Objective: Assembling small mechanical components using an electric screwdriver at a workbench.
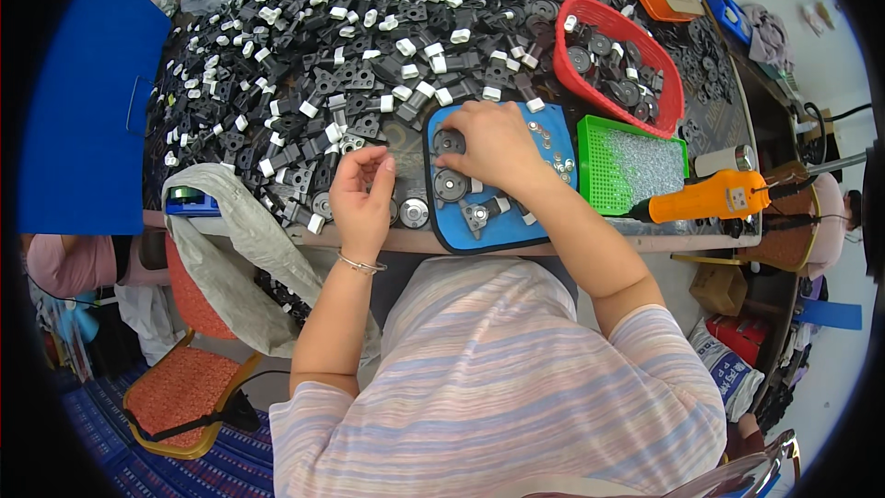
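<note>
My right hand point(498, 146) reaches over a blue mat point(544, 221) with dark edging, thumb and fingers bent round a round grey wheel-like part point(448, 142). Just below it lies another grey wheel part point(451, 185), with a black bracket with a metal fitting point(477, 215) beside that. Small metal pieces point(562, 166) are scattered on the mat's right half. My left hand point(361, 198) hovers left of the mat by the table edge, palm partly turned up, fingers loosely curled and the thumb apart; nothing shows in it. A round part with a bright centre point(414, 213) lies between hand and mat.
Black brackets with white ends point(369, 74) heap across the table. Right of the mat stand a red basket point(678, 83) of wheel parts, a green tray point(597, 166) of small shiny pieces and an orange power tool point(705, 203). Grey cloth point(249, 263) hangs at the left edge.
</note>
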The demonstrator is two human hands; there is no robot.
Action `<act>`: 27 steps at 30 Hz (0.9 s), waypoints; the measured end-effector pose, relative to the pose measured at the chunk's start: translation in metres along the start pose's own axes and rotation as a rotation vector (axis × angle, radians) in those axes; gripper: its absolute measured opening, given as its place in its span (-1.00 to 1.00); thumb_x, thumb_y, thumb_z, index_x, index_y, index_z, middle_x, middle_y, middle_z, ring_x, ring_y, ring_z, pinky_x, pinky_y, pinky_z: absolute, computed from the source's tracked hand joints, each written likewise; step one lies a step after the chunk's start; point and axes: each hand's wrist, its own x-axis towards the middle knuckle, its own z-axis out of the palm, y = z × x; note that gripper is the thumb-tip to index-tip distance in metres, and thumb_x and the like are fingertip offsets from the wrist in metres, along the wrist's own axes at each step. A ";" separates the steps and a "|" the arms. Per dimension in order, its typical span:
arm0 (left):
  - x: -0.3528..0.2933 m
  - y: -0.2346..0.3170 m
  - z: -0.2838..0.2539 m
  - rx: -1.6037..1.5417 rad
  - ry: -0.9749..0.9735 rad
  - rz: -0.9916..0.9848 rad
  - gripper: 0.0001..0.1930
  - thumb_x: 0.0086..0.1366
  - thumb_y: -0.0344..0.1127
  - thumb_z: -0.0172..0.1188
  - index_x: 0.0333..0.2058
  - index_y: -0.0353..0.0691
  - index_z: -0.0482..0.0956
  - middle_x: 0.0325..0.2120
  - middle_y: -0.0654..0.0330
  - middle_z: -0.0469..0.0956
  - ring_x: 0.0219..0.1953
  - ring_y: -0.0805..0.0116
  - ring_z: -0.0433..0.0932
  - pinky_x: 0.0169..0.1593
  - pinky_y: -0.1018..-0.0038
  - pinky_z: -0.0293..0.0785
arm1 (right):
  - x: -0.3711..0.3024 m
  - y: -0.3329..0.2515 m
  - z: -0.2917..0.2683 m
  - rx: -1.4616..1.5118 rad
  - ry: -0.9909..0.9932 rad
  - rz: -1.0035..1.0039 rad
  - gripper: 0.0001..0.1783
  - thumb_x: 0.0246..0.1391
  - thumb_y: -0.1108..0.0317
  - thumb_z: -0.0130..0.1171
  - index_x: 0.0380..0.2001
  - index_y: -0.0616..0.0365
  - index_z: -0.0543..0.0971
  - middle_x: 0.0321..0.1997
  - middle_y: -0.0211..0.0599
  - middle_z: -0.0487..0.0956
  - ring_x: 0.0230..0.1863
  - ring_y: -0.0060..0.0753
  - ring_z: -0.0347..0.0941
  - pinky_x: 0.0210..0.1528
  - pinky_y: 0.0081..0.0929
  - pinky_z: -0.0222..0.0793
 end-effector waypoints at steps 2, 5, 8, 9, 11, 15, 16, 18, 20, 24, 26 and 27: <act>0.000 0.000 0.000 0.008 -0.001 -0.001 -0.84 0.20 -0.53 0.15 -0.22 -0.31 0.47 -0.37 0.30 0.49 -0.35 0.62 0.42 -0.25 0.70 0.36 | 0.001 0.000 0.000 -0.007 -0.021 -0.035 -0.58 -0.31 0.09 0.39 -0.30 0.00 0.61 -0.28 -0.39 0.55 -0.14 -0.28 0.46 -0.12 -0.29 0.20; 0.001 -0.001 -0.005 0.018 0.008 -0.026 -0.86 0.19 -0.52 0.17 -0.25 -0.31 0.49 -0.38 0.29 0.49 -0.35 0.60 0.43 -0.24 0.67 0.37 | 0.003 0.000 -0.001 -0.017 -0.011 -0.043 -0.58 -0.31 0.10 0.39 -0.30 -0.01 0.61 -0.27 -0.39 0.55 -0.15 -0.28 0.45 -0.12 -0.29 0.20; 0.005 0.001 -0.014 0.253 -0.021 0.083 -0.83 0.12 -0.49 0.23 -0.29 -0.29 0.50 -0.36 0.23 0.50 -0.35 0.46 0.46 -0.24 0.56 0.40 | 0.004 -0.001 -0.002 -0.029 -0.033 -0.045 -0.58 -0.31 0.10 0.39 -0.30 -0.01 0.61 -0.27 -0.39 0.55 -0.14 -0.29 0.46 -0.12 -0.29 0.20; 0.006 0.006 -0.018 0.447 -0.056 0.191 -0.80 0.06 -0.47 0.26 -0.30 -0.28 0.51 -0.34 0.19 0.50 -0.32 0.35 0.47 -0.21 0.49 0.40 | 0.005 -0.002 -0.003 -0.029 -0.033 -0.045 -0.58 -0.31 0.10 0.39 -0.30 -0.01 0.61 -0.27 -0.39 0.55 -0.14 -0.29 0.46 -0.12 -0.29 0.20; 0.007 0.013 -0.022 0.642 -0.092 0.299 -0.77 0.00 -0.46 0.29 -0.31 -0.27 0.51 -0.31 0.15 0.50 -0.29 0.23 0.48 -0.18 0.41 0.39 | 0.007 -0.003 -0.005 -0.042 -0.101 -0.022 -0.56 -0.31 0.10 0.39 -0.29 0.00 0.61 -0.28 -0.38 0.56 -0.14 -0.29 0.47 -0.12 -0.28 0.20; 0.004 0.021 -0.026 0.867 -0.172 0.347 -0.69 -0.09 -0.45 0.32 -0.30 -0.29 0.50 -0.28 0.12 0.50 -0.24 0.12 0.46 -0.13 0.34 0.38 | 0.011 -0.002 -0.005 -0.030 -0.118 -0.018 -0.55 -0.32 0.09 0.39 -0.28 0.01 0.61 -0.28 -0.37 0.57 -0.16 -0.28 0.48 -0.12 -0.27 0.20; 0.003 0.023 -0.027 0.924 -0.210 0.320 -0.68 -0.11 -0.44 0.33 -0.30 -0.28 0.50 -0.27 0.12 0.50 -0.21 0.10 0.45 -0.12 0.31 0.37 | 0.011 -0.002 -0.004 -0.033 -0.122 -0.011 -0.55 -0.32 0.09 0.39 -0.29 0.01 0.61 -0.29 -0.37 0.57 -0.17 -0.28 0.48 -0.12 -0.27 0.20; 0.001 0.023 -0.026 0.999 -0.248 0.300 -0.66 -0.12 -0.41 0.34 -0.30 -0.26 0.51 -0.25 0.14 0.50 -0.18 0.10 0.44 -0.10 0.30 0.34 | 0.011 -0.002 -0.004 -0.036 -0.126 -0.004 -0.56 -0.33 0.09 0.39 -0.30 0.01 0.61 -0.30 -0.37 0.57 -0.18 -0.28 0.48 -0.12 -0.26 0.20; -0.001 0.023 -0.026 1.074 -0.286 0.281 -0.65 -0.14 -0.38 0.36 -0.30 -0.25 0.52 -0.24 0.15 0.49 -0.15 0.11 0.42 -0.08 0.29 0.32 | 0.011 -0.003 -0.005 -0.069 -0.150 -0.003 -0.57 -0.34 0.10 0.39 -0.32 0.02 0.61 -0.32 -0.37 0.57 -0.18 -0.28 0.48 -0.13 -0.26 0.20; -0.004 0.016 -0.025 1.206 -0.344 0.281 -0.61 -0.14 -0.32 0.38 -0.26 -0.20 0.54 -0.22 0.19 0.49 -0.11 0.15 0.40 -0.04 0.30 0.24 | 0.012 -0.002 -0.006 -0.074 -0.165 -0.006 -0.57 -0.35 0.09 0.40 -0.33 0.03 0.60 -0.32 -0.37 0.57 -0.18 -0.29 0.48 -0.14 -0.26 0.20; -0.004 0.015 -0.025 1.222 -0.348 0.308 -0.60 -0.14 -0.31 0.38 -0.24 -0.20 0.55 -0.22 0.20 0.49 -0.11 0.16 0.40 -0.03 0.30 0.22 | 0.012 -0.001 -0.006 -0.064 -0.163 -0.017 -0.55 -0.36 0.08 0.40 -0.32 0.02 0.61 -0.30 -0.37 0.56 -0.18 -0.29 0.48 -0.15 -0.25 0.20; -0.003 0.015 -0.024 1.232 -0.356 0.284 -0.60 -0.13 -0.30 0.38 -0.24 -0.19 0.55 -0.21 0.20 0.50 -0.11 0.16 0.40 -0.02 0.29 0.21 | 0.011 0.000 -0.006 -0.064 -0.162 -0.015 -0.55 -0.36 0.08 0.40 -0.32 0.02 0.61 -0.30 -0.37 0.56 -0.18 -0.29 0.48 -0.15 -0.25 0.20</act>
